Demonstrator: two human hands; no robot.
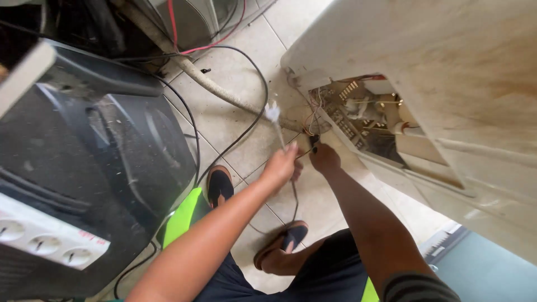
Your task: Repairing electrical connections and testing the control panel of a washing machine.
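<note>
Left hand (pixel 281 165) grips a thin white tool (pixel 275 120); right hand (pixel 324 158) pinches a dark wire (pixel 295 193) (keep both steady) near the opened appliance (pixel 447 67).

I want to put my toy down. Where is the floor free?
Bare tile floor lies between the black television and the white appliance, beside the grey hose. Around the left hand, right hand and open panel, wires crowd it.

Bright, even daylight on the floor tiles (pixel 240 112); dark, dim upper left corner. Soft, faint shadows. Slight motion blur around both hands. Wide-angle bending toward edges. No harsh glare anywhere.
</note>
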